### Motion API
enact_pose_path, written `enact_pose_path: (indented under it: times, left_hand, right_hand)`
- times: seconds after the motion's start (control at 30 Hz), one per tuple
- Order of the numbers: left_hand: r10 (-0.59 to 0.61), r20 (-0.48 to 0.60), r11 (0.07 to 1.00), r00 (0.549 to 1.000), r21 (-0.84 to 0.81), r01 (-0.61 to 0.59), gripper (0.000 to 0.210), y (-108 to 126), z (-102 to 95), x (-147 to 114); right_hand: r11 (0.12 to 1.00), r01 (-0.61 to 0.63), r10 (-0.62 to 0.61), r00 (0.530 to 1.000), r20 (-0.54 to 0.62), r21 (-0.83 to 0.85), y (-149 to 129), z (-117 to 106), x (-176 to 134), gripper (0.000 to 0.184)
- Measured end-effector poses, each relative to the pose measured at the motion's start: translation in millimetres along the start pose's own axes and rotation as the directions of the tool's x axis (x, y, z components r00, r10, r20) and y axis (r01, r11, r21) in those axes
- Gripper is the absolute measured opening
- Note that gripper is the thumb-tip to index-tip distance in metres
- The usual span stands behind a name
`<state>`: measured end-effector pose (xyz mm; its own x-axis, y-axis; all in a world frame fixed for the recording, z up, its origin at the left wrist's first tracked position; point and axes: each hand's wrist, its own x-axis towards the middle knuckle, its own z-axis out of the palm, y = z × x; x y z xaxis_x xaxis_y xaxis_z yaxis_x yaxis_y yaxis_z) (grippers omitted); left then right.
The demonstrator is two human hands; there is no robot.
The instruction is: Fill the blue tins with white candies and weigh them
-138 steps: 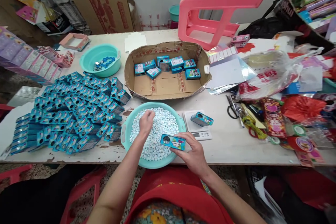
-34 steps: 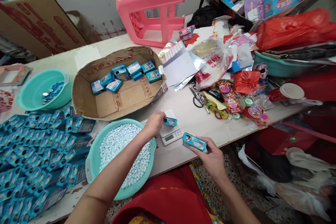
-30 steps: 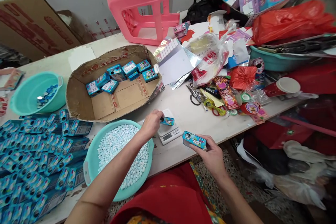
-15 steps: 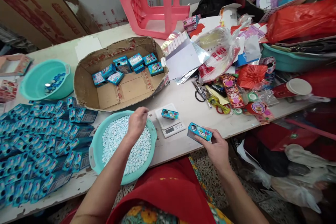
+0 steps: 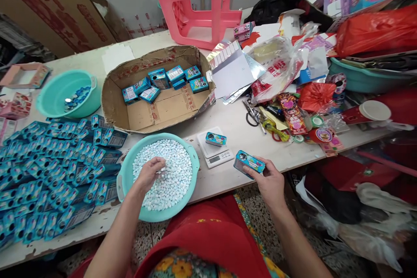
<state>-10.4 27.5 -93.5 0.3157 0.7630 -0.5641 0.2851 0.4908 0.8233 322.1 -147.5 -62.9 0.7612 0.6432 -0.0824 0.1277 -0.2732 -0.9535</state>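
My right hand [image 5: 269, 179] grips a small blue candy box [image 5: 250, 163] with a round hole at one end of its top, held tilted past the table's front edge. My left hand [image 5: 150, 175] is over the turquoise basin [image 5: 192, 156], its fingers pinched together just above the small white candies [image 5: 174, 178]. Whether anything is between those fingertips is too small to tell. Between the two hands, another blue box [image 5: 216, 139] lies on a white kitchen scale [image 5: 220, 158].
Rows of blue boxes [image 5: 68, 152] cover the table's left side. Behind the candies sit a cardboard tray [image 5: 140, 117] with several boxes and a turquoise bowl [image 5: 48, 104] of blue bits. Scissors [image 5: 250, 113], plastic bags [image 5: 276, 65] and a pink stool [image 5: 216, 13] are farther back.
My left hand has moved from over the basin's right side leftward and down to the candies. The right hand keeps hold of its box. The view has shifted slightly.
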Motion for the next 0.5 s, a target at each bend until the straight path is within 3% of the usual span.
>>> enact_pose_path:
  times: [0.07, 0.13, 0.2, 0.27, 0.33, 0.4, 0.5]
  left_hand:
    - [-0.039, 0.037, 0.983, 0.999, -0.176, 0.045, 0.034, 2, -2.8, 0]
    - [-0.073, 0.084, 0.982, 0.994, -0.167, 0.087, 0.035, 12, 5.0, 2]
    - [-0.062, 0.137, 0.997, 0.989, -0.025, 0.066, 0.034, 32, 22.7, 7]
    - [0.024, 0.187, 0.977, 0.982, 0.203, -0.062, 0.03, 60, 47.5, 13]
    - [0.165, 0.25, 0.857, 0.954, 0.442, -0.264, 0.024, 89, 75.7, 21]
    - [0.286, 0.332, 0.657, 0.899, 0.615, -0.437, 0.016, 113, 103.4, 32]
    - [0.338, 0.42, 0.384, 0.842, 0.755, -0.531, 0.017, 131, 136.7, 50]
  right_hand:
    - [1.0, -0.002, 0.002, 1.0, -0.006, 0.01, -1, 1, 0, 0.051]
    - [1.0, -0.009, 0.009, 1.0, -0.008, 0.019, -1, 1, 1, 0.051]
    - [0.999, -0.019, 0.019, 1.0, 0.003, 0.026, 1, 0, 3, 0.05]
    - [0.999, -0.029, 0.029, 1.0, 0.012, 0.026, 3, -1, 6, 0.049]
    - [0.999, -0.039, 0.039, 0.999, 0.009, 0.021, 5, -3, 9, 0.048]
    - [0.999, -0.049, 0.049, 0.999, 0.002, 0.015, 7, -6, 11, 0.048]
    - [0.998, -0.061, 0.061, 0.998, 0.005, 0.015, 9, -12, 15, 0.047]
